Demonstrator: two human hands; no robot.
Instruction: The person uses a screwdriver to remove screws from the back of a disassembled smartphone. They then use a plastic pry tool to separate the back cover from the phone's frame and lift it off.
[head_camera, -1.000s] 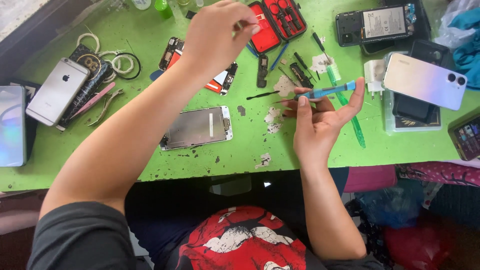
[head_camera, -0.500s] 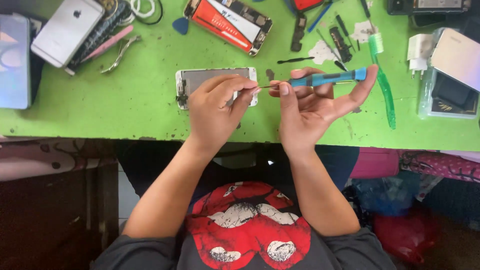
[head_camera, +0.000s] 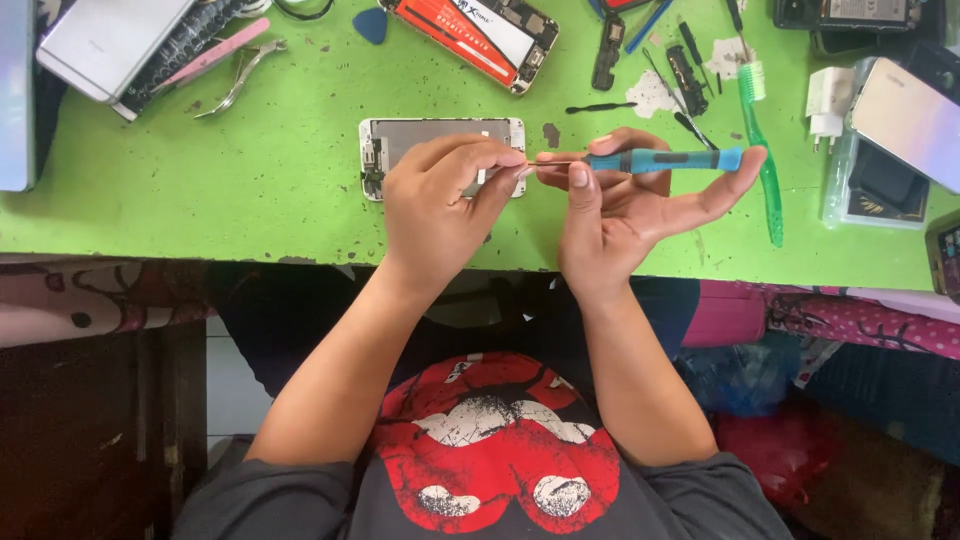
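My right hand (head_camera: 625, 205) holds a small blue-handled screwdriver (head_camera: 660, 159) sideways, its thin metal tip pointing left. My left hand (head_camera: 440, 200) has its fingertips pinched at that tip, on something too small to make out. Both hands hover over the near edge of the green table (head_camera: 200, 190). Under the left hand lies a phone screen assembly (head_camera: 430, 135), face down with its metal back plate showing.
An opened phone with a red-and-black battery (head_camera: 470, 30) lies at the top. A green toothbrush (head_camera: 758, 140), a white charger plug (head_camera: 828, 100), silver phones (head_camera: 110, 40) (head_camera: 905, 115), pink tweezers (head_camera: 205, 55), pliers (head_camera: 240, 80), a blue pick (head_camera: 372, 24) and small black parts (head_camera: 607, 50) lie around.
A second ago my left hand reached to the far side of the table. It came back to meet the screwdriver tip, and the view tilted down toward my lap.
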